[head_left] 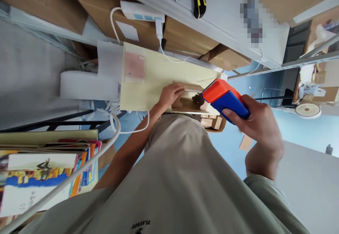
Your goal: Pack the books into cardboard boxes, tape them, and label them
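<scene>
Left hand [171, 95] on cardboard box [185, 104], can't tell if gripping | right hand [261, 124] clamped round tape dispenser [228, 102], box's 3 o'clock

Red-and-blue boxy plastic tool [226, 101], right: smooth, slight sheen; its grey toothed edge [210, 85] looks metal. Small brown cardboard box [184, 103], centre: matt. Pale-yellow flat desk [156, 70]: smooth, low sheen, core material unclear. Long white plastic power strip [143, 10], far left: smooth. Grey-green cloth shirt [182, 177], near: matt, creased. Stacked paper books [42, 188], near left: smooth printed covers.
</scene>
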A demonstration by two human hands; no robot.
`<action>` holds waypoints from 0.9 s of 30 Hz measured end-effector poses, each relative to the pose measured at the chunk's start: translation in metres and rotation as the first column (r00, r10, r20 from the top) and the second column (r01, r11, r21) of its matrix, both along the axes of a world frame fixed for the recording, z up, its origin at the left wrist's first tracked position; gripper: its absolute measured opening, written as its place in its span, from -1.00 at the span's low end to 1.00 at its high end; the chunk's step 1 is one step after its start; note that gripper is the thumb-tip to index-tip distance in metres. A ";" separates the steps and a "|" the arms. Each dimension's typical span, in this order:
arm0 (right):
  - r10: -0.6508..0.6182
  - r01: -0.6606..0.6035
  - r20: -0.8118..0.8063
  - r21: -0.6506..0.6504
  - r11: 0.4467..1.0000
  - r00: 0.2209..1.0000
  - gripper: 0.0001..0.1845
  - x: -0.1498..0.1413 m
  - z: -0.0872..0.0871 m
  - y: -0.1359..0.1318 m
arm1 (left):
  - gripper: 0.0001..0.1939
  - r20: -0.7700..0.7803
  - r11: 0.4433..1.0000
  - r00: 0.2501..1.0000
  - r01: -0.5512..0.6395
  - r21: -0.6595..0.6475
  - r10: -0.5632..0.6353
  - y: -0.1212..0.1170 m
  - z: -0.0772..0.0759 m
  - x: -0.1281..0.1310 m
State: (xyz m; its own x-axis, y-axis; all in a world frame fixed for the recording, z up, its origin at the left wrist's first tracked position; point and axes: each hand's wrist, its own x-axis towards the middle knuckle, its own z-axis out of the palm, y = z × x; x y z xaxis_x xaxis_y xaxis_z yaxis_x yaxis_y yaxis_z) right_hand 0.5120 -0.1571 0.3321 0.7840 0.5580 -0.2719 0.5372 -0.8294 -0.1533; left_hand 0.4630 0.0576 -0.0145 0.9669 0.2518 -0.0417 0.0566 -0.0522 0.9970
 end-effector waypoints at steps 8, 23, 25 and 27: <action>0.067 -0.049 -0.076 0.225 0.973 0.995 -0.34 0.049 0.033 -0.021 | -0.76 -0.091 0.993 0.991 -0.099 -0.059 0.093 0.057 0.039 0.058; 0.299 -0.210 -0.412 0.247 0.946 0.861 -0.22 0.117 -0.004 0.013 | -0.41 -0.140 0.952 0.965 -0.246 -0.182 0.222 0.044 0.013 0.026; 0.325 -0.237 -0.429 0.246 0.940 0.843 -0.24 0.120 -0.004 0.019 | -0.42 -0.142 0.919 0.951 -0.303 -0.251 0.275 0.049 0.024 0.017; 0.342 -0.259 -0.447 0.239 0.936 0.826 -0.25 0.121 -0.002 0.025 | -0.37 -0.202 0.867 0.947 -0.313 -0.388 0.251 0.050 0.034 0.009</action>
